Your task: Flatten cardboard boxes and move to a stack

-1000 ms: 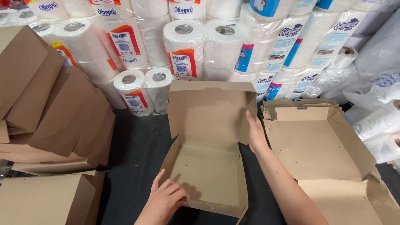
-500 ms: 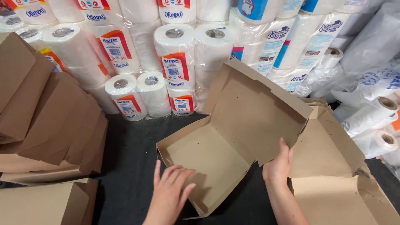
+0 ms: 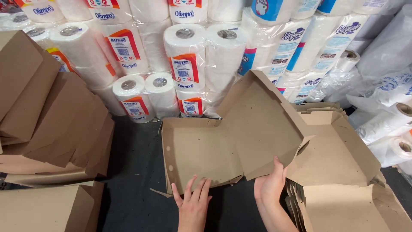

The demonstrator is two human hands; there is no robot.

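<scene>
Near centre, on dark floor point(image 3: 133, 172): open cardboard box point(image 3: 201, 150). Left hand point(image 3: 193, 204) spread flat on near edge; right hand point(image 3: 270, 187) grips lid flap point(image 3: 262, 124) edge. Flat box stacks point(image 3: 51, 124) left, right; paper rolls point(image 3: 189, 64) far.

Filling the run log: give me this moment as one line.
left hand: flat on cardboard box base | right hand: gripping box lid edge | box: open, on dark surface
</scene>
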